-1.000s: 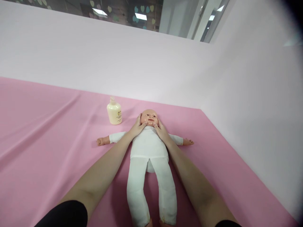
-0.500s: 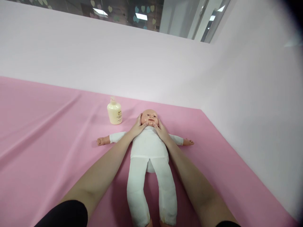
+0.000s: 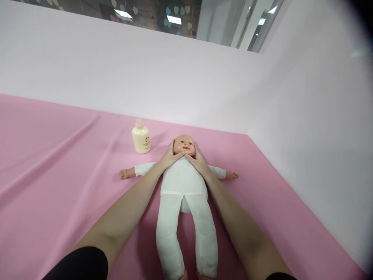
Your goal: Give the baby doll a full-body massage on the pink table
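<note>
Sheet: a pink sheet (image 3: 58, 163) covers the surface, meeting pale walls behind and to the right.
Doll: a baby doll (image 3: 183, 182) in white clothing lies face up on the sheet, arms spread, legs toward the camera.
Left hand: the left hand (image 3: 168, 157) cups the doll's cheek and jaw, fingers loosely curved against the head, thumb under the chin.
Right hand: the right hand (image 3: 198, 161) cups the other cheek likewise, gripping nothing else.
Bottle: a cream lotion bottle (image 3: 141, 137) stands upright near the doll's head, apart from it.
</note>
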Action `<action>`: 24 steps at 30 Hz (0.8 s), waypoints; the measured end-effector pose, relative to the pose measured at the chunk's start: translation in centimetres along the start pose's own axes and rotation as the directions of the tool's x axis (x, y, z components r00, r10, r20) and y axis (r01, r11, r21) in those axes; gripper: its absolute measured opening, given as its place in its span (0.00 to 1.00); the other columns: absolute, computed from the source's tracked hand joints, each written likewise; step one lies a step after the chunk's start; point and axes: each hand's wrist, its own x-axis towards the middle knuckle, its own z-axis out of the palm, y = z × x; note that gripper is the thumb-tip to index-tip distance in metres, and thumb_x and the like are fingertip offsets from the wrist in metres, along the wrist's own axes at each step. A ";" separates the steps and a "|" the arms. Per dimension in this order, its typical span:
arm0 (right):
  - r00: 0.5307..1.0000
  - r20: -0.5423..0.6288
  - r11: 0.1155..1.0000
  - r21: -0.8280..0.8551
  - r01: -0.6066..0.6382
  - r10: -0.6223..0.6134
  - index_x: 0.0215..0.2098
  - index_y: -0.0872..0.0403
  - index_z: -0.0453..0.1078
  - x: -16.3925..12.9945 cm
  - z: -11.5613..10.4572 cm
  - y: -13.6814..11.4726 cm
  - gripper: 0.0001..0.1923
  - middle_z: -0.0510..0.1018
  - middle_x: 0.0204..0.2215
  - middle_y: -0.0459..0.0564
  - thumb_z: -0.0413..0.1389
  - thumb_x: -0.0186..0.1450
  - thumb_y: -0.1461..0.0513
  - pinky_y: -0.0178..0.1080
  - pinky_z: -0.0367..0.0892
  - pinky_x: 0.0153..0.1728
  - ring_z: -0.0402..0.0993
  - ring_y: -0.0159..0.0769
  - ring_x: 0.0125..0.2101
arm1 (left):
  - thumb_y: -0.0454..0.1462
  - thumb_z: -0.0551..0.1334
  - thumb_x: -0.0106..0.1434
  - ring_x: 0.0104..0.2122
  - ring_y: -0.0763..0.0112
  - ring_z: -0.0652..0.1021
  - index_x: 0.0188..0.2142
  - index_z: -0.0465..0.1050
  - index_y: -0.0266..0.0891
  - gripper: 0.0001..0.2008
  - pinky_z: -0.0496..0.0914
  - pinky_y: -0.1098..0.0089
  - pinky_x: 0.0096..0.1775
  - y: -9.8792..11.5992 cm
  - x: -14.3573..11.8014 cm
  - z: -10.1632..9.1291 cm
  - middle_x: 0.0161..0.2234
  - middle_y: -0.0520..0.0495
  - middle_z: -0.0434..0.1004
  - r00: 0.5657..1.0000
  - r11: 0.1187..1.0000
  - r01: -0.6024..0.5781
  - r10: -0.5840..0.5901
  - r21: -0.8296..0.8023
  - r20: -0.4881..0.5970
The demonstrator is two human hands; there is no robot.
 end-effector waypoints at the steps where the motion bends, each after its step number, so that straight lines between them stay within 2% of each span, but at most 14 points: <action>1: 1.000 -0.017 1.000 -0.025 -0.008 0.008 0.65 0.49 0.46 0.0 0.0 0.0 0.42 0.69 0.54 0.51 0.56 0.59 0.46 0.47 0.62 0.54 0.68 0.43 0.52 | 0.49 0.64 0.53 0.63 0.56 0.53 0.65 0.36 0.38 0.50 0.50 0.57 0.62 0.0 0.0 0.0 0.64 0.36 0.46 1.000 1.000 -0.002 0.002 0.001 -0.001; 5: 0.996 -0.087 0.995 -0.098 -0.022 0.013 0.65 0.49 0.47 0.0 -0.2 0.1 0.37 0.58 0.62 0.49 0.48 0.63 0.43 0.47 0.47 0.62 0.52 0.42 0.62 | 0.50 0.57 0.60 0.64 0.60 0.49 0.64 0.38 0.37 0.42 0.46 0.58 0.63 0.4 -0.1 -0.2 0.65 0.39 0.41 0.999 0.997 -0.033 0.033 0.066 0.003; 7: 0.997 -0.079 0.996 -0.088 -0.003 -0.004 0.65 0.50 0.47 0.0 -0.2 0.1 0.37 0.57 0.62 0.48 0.46 0.64 0.43 0.46 0.46 0.63 0.51 0.41 0.62 | 0.50 0.51 0.64 0.65 0.63 0.46 0.64 0.40 0.37 0.36 0.42 0.60 0.64 0.8 -0.2 -0.3 0.66 0.40 0.40 1.000 0.995 -0.019 0.020 0.095 -0.005; 9: 0.998 -0.061 0.998 -0.068 0.016 -0.020 0.65 0.50 0.47 0.1 -0.1 0.2 0.38 0.60 0.61 0.48 0.49 0.62 0.44 0.46 0.49 0.62 0.55 0.42 0.60 | 0.50 0.47 0.66 0.65 0.64 0.45 0.64 0.41 0.36 0.33 0.40 0.61 0.64 1.1 -0.3 -0.4 0.66 0.40 0.40 1.000 0.995 -0.002 0.004 0.096 -0.014; 11: 0.999 -0.037 0.999 -0.047 0.019 -0.021 0.65 0.49 0.46 0.1 0.0 0.2 0.41 0.64 0.58 0.49 0.54 0.60 0.45 0.47 0.53 0.60 0.60 0.44 0.58 | 0.51 0.50 0.64 0.65 0.62 0.46 0.64 0.40 0.36 0.35 0.42 0.60 0.64 1.2 -0.4 -0.3 0.66 0.39 0.40 1.000 0.997 0.000 0.001 0.075 -0.012; 13: 1.000 -0.021 0.999 -0.031 0.017 -0.018 0.65 0.49 0.45 0.1 0.0 0.2 0.43 0.67 0.56 0.49 0.57 0.58 0.46 0.48 0.56 0.59 0.63 0.44 0.56 | 0.51 0.59 0.59 0.64 0.58 0.49 0.64 0.39 0.36 0.43 0.45 0.58 0.63 1.2 -0.4 -0.2 0.65 0.38 0.42 1.000 0.999 0.002 -0.002 0.039 -0.008; 15: 0.999 -0.029 0.999 -0.041 0.018 -0.019 0.65 0.49 0.45 0.0 0.0 0.2 0.43 0.67 0.56 0.50 0.57 0.58 0.46 0.49 0.56 0.59 0.63 0.45 0.56 | 0.49 0.66 0.52 0.63 0.55 0.52 0.65 0.38 0.38 0.50 0.49 0.57 0.63 1.1 -0.5 0.0 0.64 0.37 0.45 1.000 1.000 0.005 -0.005 -0.009 -0.004; 17: 0.998 -0.052 0.997 -0.069 0.018 -0.021 0.65 0.50 0.46 0.0 -0.1 0.1 0.41 0.63 0.59 0.50 0.54 0.60 0.46 0.48 0.53 0.60 0.60 0.44 0.58 | 0.48 0.68 0.49 0.63 0.54 0.54 0.65 0.36 0.38 0.54 0.51 0.56 0.62 1.0 -0.5 0.0 0.64 0.36 0.46 1.000 0.999 0.001 -0.001 -0.043 0.003; 19: 0.997 -0.070 0.996 -0.090 0.009 -0.015 0.65 0.50 0.47 -0.1 -0.2 0.1 0.38 0.59 0.61 0.49 0.50 0.62 0.45 0.46 0.49 0.62 0.55 0.42 0.61 | 0.48 0.67 0.51 0.63 0.55 0.54 0.65 0.36 0.37 0.52 0.51 0.57 0.62 0.9 -0.4 0.0 0.64 0.35 0.45 1.000 0.999 -0.009 0.010 -0.037 0.005; 21: 0.997 -0.079 0.995 -0.096 -0.006 -0.002 0.65 0.49 0.47 -0.1 -0.2 0.2 0.37 0.56 0.62 0.47 0.48 0.63 0.44 0.46 0.46 0.63 0.51 0.41 0.62 | 0.49 0.63 0.55 0.64 0.57 0.51 0.65 0.38 0.37 0.47 0.49 0.57 0.63 0.8 -0.4 -0.1 0.65 0.36 0.43 1.000 1.000 -0.021 0.021 0.003 -0.004; 24: 0.997 -0.075 0.995 -0.095 -0.010 0.003 0.65 0.49 0.45 0.0 -0.2 0.3 0.40 0.59 0.61 0.48 0.50 0.62 0.44 0.47 0.49 0.62 0.55 0.42 0.61 | 0.50 0.60 0.58 0.64 0.58 0.50 0.64 0.39 0.39 0.43 0.47 0.57 0.63 0.8 -0.3 -0.1 0.65 0.38 0.42 1.000 1.000 -0.024 0.025 0.019 -0.015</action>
